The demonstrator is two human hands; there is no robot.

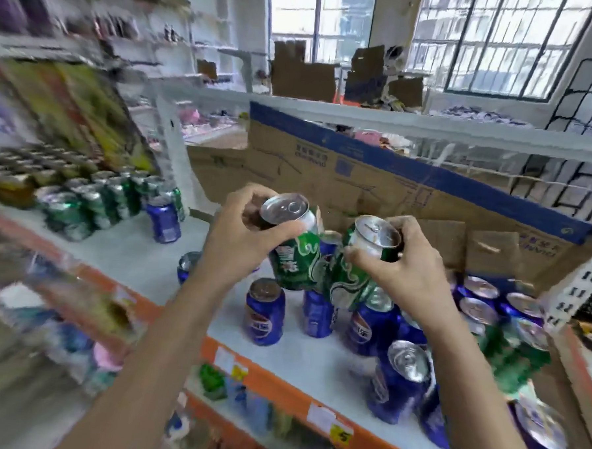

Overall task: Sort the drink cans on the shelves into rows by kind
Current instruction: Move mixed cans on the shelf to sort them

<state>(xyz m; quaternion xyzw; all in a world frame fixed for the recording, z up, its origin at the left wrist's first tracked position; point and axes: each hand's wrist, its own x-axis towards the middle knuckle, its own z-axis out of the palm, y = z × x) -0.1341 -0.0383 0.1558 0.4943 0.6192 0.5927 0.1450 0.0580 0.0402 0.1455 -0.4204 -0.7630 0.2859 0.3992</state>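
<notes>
Here the person stands at a white shelf (142,250) with an orange front edge, holding a green can in each hand above it. The left hand (249,235) has its fingers wrapped round the upper part of one green can (295,245), tilted so its silver top faces up and left. The right hand (402,264) grips the other green can (350,271) near its rim, thumb in front; the two cans lean toward each other and look to be touching low down. Below them blue cans (265,313) stand scattered on the shelf, more of them bunched to the right with a green one among them. Well off to the left, a row of green cans (93,201) stands with a single blue can (164,221) at its near end. A cardboard box (410,182) with a blue band stands behind.
</notes>
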